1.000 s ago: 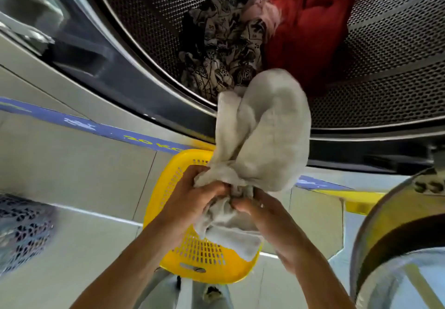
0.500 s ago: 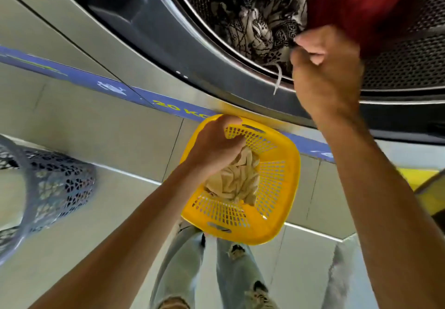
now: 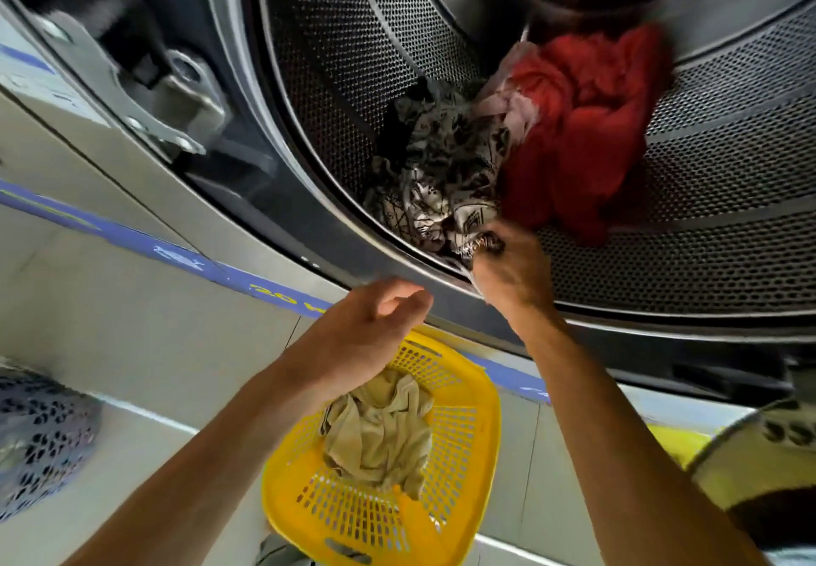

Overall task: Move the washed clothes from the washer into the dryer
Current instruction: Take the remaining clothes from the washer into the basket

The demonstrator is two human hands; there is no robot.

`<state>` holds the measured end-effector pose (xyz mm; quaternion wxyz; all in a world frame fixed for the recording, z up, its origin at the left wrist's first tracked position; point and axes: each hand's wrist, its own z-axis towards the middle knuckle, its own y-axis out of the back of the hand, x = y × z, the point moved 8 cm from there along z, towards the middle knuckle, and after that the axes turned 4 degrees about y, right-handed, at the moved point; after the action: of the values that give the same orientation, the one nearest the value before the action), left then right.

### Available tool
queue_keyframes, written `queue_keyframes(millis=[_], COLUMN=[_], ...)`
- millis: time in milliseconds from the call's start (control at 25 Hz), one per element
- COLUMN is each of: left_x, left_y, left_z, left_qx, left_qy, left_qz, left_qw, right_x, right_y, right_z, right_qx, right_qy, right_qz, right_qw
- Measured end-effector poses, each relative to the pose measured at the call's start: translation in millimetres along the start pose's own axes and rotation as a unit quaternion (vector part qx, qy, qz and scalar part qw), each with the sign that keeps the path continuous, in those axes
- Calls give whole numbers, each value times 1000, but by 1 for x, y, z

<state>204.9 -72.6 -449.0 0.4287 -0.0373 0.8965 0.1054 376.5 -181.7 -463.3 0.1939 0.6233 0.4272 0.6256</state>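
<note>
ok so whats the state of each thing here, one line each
washer drum: open, clothes still inside
patterned garment: in drum, gripped by right hand
red garment: in drum, untouched
yellow basket: holds beige cloth
left hand: above basket, holds nothing

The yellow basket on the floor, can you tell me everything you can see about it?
The yellow basket looks like plastic, squarish with rounded corners and a thick rim. Its walls and bottom are a grid of small holes, and a slot handle is cut in the near side. It sits below the washer's open door. A crumpled beige cloth lies inside it. The left hand hovers above it, not touching.
</note>
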Motion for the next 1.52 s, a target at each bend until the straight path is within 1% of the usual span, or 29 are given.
queue_keyframes(millis=[80, 120, 160, 200, 240, 280, 320, 360, 400, 480, 520, 560, 600, 680, 720, 760, 840, 880, 920, 960, 1000, 1120, 1200, 1280, 1360, 1440, 1520], left_x=[-8, -10, -11, -10, -11, -12, -12, -9, -6, 5, 11, 20, 25, 37, 49, 69, 106, 115, 115, 108, 91, 17, -30, -71, -95, -94, -81], left_y=[-3, -6, -7, -8, -5, -2, 1, 2, 3, -4, -11, -16, -20, -28, -33, -39, -44, -43, -41, -38, -34, -29, -29, -26, -22, -14, -5], left_z=[-3, -4, -3, -1, -1, -4, -8, -14, -21, -36, -40, -42, -40, -39, -35, -32, -31, -31, -29, -24, -17, 10, 29, 47, 64, 84, 98], left_qx=[-1, -4, -9, -21, -35, -46, -48, -45, -39, -19, -11, -11, -17, -22, -1, 40, 136, 173, 192, 190, 172, 89, 46, -10, -63, -100, -120], left_qy=[14, 25, 31, 33, 33, 27, 24, 24, 27, 38, 36, 28, 14, -12, -17, 1, 80, 114, 127, 117, 95, -28, -101, -158, -199, -198, -167], left_qz=[-59, -106, -154, -196, -212, -197, -167, -133, -98, -19, 20, 62, 101, 170, 218, 272, 365, 387, 398, 397, 394, 373, 345, 315, 313, 329, 351], left_qw=[998, 994, 988, 980, 976, 979, 984, 990, 994, 999, 999, 998, 995, 985, 976, 961, 918, 898, 888, 890, 898, 923, 932, 936, 927, 918, 914], right_x=[19, 32, 41, 49, 55, 58, 55, 48, 37, 9, 2, 1, -2, -14, -24, -35, -57, -66, -69, -66, -56, -8, 12, 9, -1, -19, -30], right_y=[19, 23, 21, 17, 13, 9, 9, 11, 16, 25, 22, 13, 2, -17, -25, -33, -41, -37, -27, -11, 8, 66, 76, 64, 47, 36, 41], right_z=[-47, -78, -113, -148, -179, -200, -210, -204, -188, -148, -134, -126, -121, -124, -130, -140, -161, -164, -159, -151, -139, -76, -16, 45, 84, 112, 132], right_qx=[32, 73, 133, 198, 260, 309, 336, 330, 277, 105, 50, 24, 3, -13, -4, 17, 90, 119, 122, 105, 78, -19, -47, -47, -29, 8, 40], right_qy=[21, 30, 32, 29, 29, 26, 5, -31, -64, -141, -171, -189, -190, -167, -149, -130, -141, -161, -167, -160, -138, -42, 1, -13, -46, -67, -63], right_qz=[111, 171, 197, 199, 191, 190, 203, 232, 265, 286, 282, 265, 244, 174, 135, 99, 50, 36, 26, 24, 33, 45, 5, -61, -95, -160, -260], right_qw=[993, 982, 971, 959, 946, 932, 920, 915, 921, 942, 943, 945, 951, 970, 980, 986, 985, 979, 978, 981, 987, 998, 999, 997, 994, 985, 963])
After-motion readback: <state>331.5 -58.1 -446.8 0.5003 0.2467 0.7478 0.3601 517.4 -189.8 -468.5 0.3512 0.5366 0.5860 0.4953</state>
